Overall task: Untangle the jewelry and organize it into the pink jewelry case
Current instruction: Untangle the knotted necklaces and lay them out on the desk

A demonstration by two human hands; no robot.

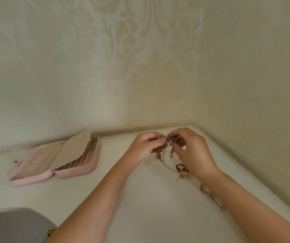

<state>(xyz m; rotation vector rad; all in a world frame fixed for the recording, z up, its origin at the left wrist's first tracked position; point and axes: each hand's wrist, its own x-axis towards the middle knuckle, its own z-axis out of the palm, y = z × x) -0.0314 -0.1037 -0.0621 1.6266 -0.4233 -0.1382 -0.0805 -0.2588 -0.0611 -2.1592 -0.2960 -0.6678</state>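
A knot of tangled jewelry point(171, 141), dark beaded chains, hangs above the white table point(140, 207) near the far right corner. My left hand point(146, 147) pinches it from the left and my right hand point(191, 149) pinches it from the right. Loose ends dangle below toward the table. More jewelry point(182, 171) lies under my right wrist: a red piece and pale bead pieces. The pink jewelry case point(58, 159) lies open at the left, its beige inner flap raised over the ring rolls.
Patterned walls close the table at the back and right. A grey rounded object point(12, 225) fills the lower left corner. A strand of small beads point(209, 193) lies beside my right forearm near the right wall.
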